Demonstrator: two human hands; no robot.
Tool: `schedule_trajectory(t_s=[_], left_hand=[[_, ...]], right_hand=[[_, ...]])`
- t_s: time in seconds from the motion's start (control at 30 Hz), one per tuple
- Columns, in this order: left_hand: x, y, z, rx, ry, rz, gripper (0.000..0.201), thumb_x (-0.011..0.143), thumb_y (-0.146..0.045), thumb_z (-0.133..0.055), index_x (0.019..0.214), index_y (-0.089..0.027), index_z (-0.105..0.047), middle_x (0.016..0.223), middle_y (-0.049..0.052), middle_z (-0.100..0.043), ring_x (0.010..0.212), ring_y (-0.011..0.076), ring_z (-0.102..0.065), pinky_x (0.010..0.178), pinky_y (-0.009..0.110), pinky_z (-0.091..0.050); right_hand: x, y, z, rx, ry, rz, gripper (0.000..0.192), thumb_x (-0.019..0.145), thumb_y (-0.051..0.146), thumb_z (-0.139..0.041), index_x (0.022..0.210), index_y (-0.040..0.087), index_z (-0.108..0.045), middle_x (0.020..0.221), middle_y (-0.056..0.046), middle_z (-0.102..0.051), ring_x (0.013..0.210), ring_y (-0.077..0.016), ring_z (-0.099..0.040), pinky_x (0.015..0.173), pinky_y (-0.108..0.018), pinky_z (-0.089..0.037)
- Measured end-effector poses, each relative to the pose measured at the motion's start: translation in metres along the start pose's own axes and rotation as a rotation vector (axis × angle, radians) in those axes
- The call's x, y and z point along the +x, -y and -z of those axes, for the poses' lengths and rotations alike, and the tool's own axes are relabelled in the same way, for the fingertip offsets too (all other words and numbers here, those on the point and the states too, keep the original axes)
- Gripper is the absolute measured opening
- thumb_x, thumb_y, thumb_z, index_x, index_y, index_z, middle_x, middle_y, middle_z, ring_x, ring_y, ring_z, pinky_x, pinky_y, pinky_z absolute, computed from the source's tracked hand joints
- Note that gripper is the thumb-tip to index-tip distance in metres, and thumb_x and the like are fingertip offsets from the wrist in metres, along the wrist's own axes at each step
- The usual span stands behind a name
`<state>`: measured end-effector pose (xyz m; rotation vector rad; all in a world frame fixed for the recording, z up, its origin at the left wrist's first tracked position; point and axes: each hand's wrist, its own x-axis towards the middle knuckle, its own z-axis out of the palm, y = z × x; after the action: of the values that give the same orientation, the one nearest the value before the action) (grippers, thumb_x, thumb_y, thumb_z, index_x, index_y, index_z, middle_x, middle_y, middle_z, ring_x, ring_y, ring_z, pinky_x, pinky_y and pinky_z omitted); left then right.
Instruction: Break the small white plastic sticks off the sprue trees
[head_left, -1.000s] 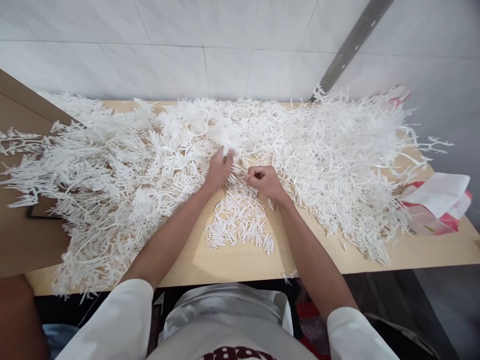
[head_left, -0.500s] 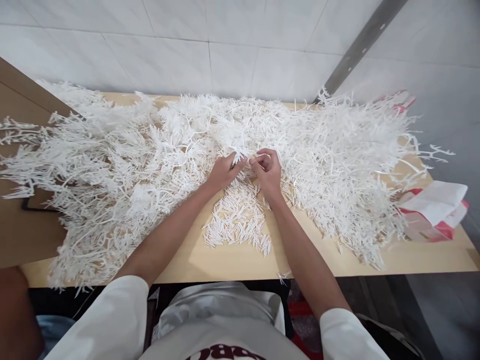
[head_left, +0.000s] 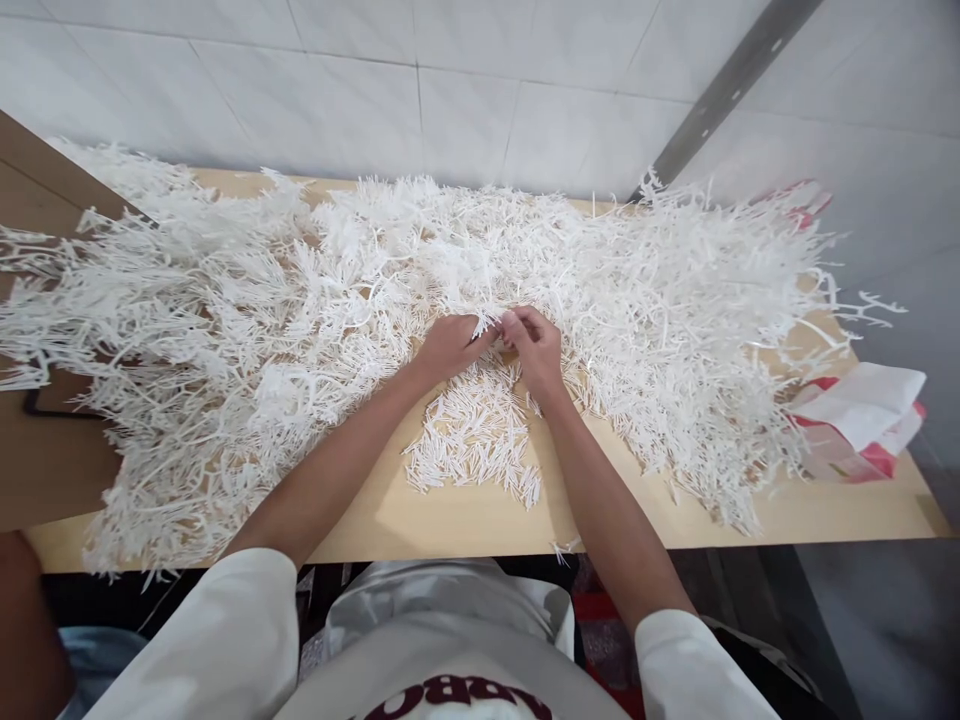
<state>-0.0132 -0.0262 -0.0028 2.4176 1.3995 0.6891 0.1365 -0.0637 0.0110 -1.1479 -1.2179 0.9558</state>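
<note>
My left hand (head_left: 452, 346) is closed around a white branched piece (head_left: 486, 322), whose thin tips stick out past the thumb. Pressed against that same spot, my right hand (head_left: 537, 348) has thumb and forefinger pinched together, and its fingertips meet those of the left. What lies exactly between the fingertips is too small to make out. Just below both hands, a small heap of short loose white sticks (head_left: 472, 430) lies on the table. A large mass of white branched pieces (head_left: 675, 300) surrounds the hands at the left, back and right.
The wooden table (head_left: 442, 530) stands against a tiled wall (head_left: 360, 110). A cardboard box (head_left: 60, 450) is at the left edge, a red and white plastic bag (head_left: 862, 420) at the right. A metal post (head_left: 727, 95) rises behind. Another person's arm (head_left: 30, 620) shows at lower left.
My right hand's fingertips have closed in on my left hand's, narrowing the small gap between them. The view has shifted slightly; the heaps look the same.
</note>
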Motion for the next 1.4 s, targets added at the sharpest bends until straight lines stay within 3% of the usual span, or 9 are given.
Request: schedule_trajectory(t_s=[0.13,0.37,0.5,0.6,0.7,0.8,1.03,1.23,1.4], left_hand=[[0.0017,-0.0020,0.0041,-0.120,-0.037,-0.009,0.060,0.093,-0.065,-0.029,0.061,-0.018,-0.047,0.057,0.003,-0.051,0.054,0.0134,-0.043,0.056,0.029,-0.028],[0.0002,-0.0021,0.0072,-0.152,-0.028,-0.081,0.061,0.090,-0.069,-0.032,0.054,-0.020,-0.035,0.050,0.000,-0.042,0.047,0.0106,-0.034,0.052,0.029,-0.025],[0.0012,-0.0016,0.0055,-0.133,-0.024,-0.081,0.057,0.097,-0.056,-0.026,0.057,-0.019,-0.043,0.052,0.002,-0.048,0.049,0.0119,-0.040,0.053,0.030,-0.027],[0.0021,-0.0027,0.0049,-0.072,-0.013,-0.085,0.050,0.097,-0.048,-0.031,0.062,-0.018,-0.051,0.054,0.003,-0.053,0.050,0.0130,-0.044,0.053,0.030,-0.026],[0.0018,-0.0033,0.0044,-0.040,-0.003,-0.110,0.044,0.095,-0.042,-0.037,0.065,-0.017,-0.056,0.055,0.003,-0.055,0.051,0.0141,-0.046,0.054,0.030,-0.026],[0.0007,-0.0020,0.0035,-0.063,-0.022,-0.135,0.049,0.097,-0.044,-0.034,0.060,-0.018,-0.054,0.054,0.004,-0.054,0.051,0.0142,-0.046,0.055,0.031,-0.026],[0.0012,-0.0010,0.0035,-0.105,0.008,-0.083,0.058,0.099,-0.047,-0.027,0.053,-0.018,-0.048,0.052,0.004,-0.052,0.051,0.0139,-0.045,0.057,0.031,-0.027],[0.0025,-0.0048,0.0054,-0.090,-0.011,-0.036,0.044,0.097,-0.050,-0.034,0.083,-0.017,-0.061,0.057,0.001,-0.055,0.054,0.0153,-0.050,0.057,0.029,-0.031],[0.0010,-0.0023,0.0013,0.013,-0.055,0.006,0.057,0.095,-0.060,-0.031,0.074,-0.016,-0.061,0.055,0.005,-0.057,0.052,0.0168,-0.052,0.056,0.029,-0.029]], right_hand=[[0.0007,0.0013,0.0004,-0.063,-0.037,0.103,0.030,0.079,0.052,-0.068,0.079,0.023,-0.065,0.088,0.000,-0.059,0.077,-0.0105,-0.056,0.061,-0.023,-0.047],[0.0033,-0.0038,0.0011,0.021,-0.024,-0.044,0.030,0.082,0.053,-0.064,0.091,0.025,-0.062,0.076,0.003,-0.059,0.066,-0.0091,-0.055,0.060,-0.023,-0.046],[0.0043,-0.0069,0.0027,0.029,-0.003,-0.028,0.028,0.080,0.050,-0.068,0.086,0.023,-0.063,0.072,0.004,-0.059,0.066,-0.0092,-0.055,0.064,-0.024,-0.047],[0.0037,-0.0055,0.0038,0.065,0.011,-0.009,0.029,0.079,0.050,-0.068,0.092,0.025,-0.062,0.076,0.004,-0.060,0.069,-0.0095,-0.056,0.068,-0.024,-0.047],[0.0027,-0.0008,0.0031,0.012,0.022,-0.001,0.029,0.084,0.053,-0.062,0.085,0.023,-0.061,0.073,0.003,-0.059,0.069,-0.0095,-0.054,0.068,-0.024,-0.047],[0.0022,0.0021,0.0014,-0.051,0.005,0.001,0.034,0.086,0.056,-0.058,0.078,0.022,-0.058,0.070,0.003,-0.056,0.066,-0.0093,-0.052,0.065,-0.024,-0.046],[0.0036,-0.0030,0.0016,-0.052,-0.079,-0.042,0.034,0.089,0.059,-0.051,0.084,0.025,-0.053,0.069,0.005,-0.053,0.063,-0.0086,-0.051,0.063,-0.022,-0.046],[0.0042,0.0006,-0.0006,-0.065,-0.018,-0.030,0.036,0.088,0.058,-0.053,0.083,0.022,-0.057,0.069,0.004,-0.055,0.061,-0.0077,-0.050,0.059,-0.021,-0.044],[0.0027,-0.0001,-0.0027,-0.083,-0.013,-0.038,0.034,0.087,0.056,-0.056,0.085,0.022,-0.060,0.067,0.004,-0.056,0.060,-0.0075,-0.051,0.059,-0.021,-0.044]])
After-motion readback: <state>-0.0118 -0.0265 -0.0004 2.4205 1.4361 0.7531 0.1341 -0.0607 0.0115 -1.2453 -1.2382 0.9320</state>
